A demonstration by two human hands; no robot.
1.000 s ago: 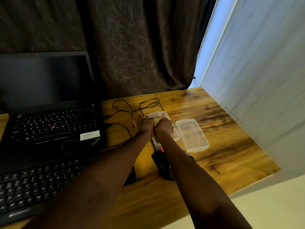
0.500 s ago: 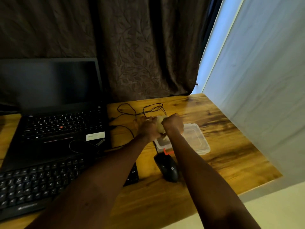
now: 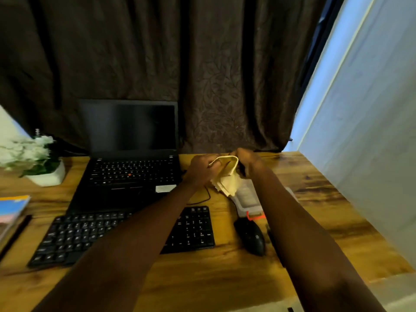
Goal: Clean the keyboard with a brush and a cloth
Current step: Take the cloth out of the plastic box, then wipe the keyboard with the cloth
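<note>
Keyboard [image 3: 126, 233] lay flat and black at the desk's [image 3: 225, 278] near edge, in front of the open laptop [image 3: 132, 167], the left forearm crossing above it. Up behind it, both hands had the yellow cloth [image 3: 227, 176]: left hand [image 3: 202, 170] curled tight on one edge, right hand [image 3: 247, 161] pinching the other, cloth sagging between them. Clear plastic container [image 3: 247, 197] sat just beneath, black mouse [image 3: 249, 235] beside the keyboard's right end.
</note>
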